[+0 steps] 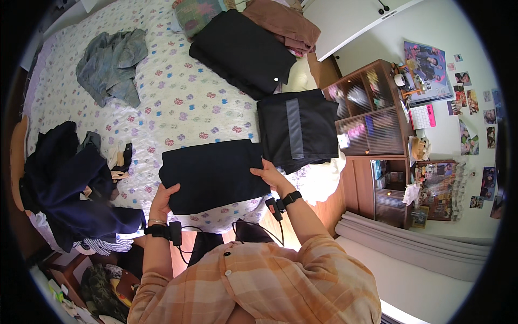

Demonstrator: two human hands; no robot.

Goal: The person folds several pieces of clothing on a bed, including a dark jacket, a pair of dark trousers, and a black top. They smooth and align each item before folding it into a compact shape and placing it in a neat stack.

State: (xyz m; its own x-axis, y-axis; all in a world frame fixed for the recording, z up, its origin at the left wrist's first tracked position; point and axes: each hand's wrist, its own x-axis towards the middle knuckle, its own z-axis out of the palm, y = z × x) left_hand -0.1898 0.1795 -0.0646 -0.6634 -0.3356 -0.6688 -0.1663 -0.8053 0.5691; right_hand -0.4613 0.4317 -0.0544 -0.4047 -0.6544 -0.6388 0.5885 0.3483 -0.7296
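A folded black cloth garment [214,176] is stretched flat between my hands over the near edge of the bed. My left hand [162,198] grips its left end, thumb on top. At its right end my right hand [269,174] holds the edge, thumb on top and fingers partly hidden. Just right of it lies a folded black garment with a grey stripe [307,129]. Farther back is a larger folded black garment with a white button [243,52]. A crumpled grey-green garment [111,65] lies at the back left, and a heap of dark navy clothes [81,182] is on the left.
The bed's floral sheet [182,109] spreads under the clothes. Small socks or cloth pieces [121,160] lie beside the navy heap. A brown garment [283,20] is at the back. A wooden cabinet [356,166] and a grey curtain [404,239] stand right. Cables hang from both wrist devices.
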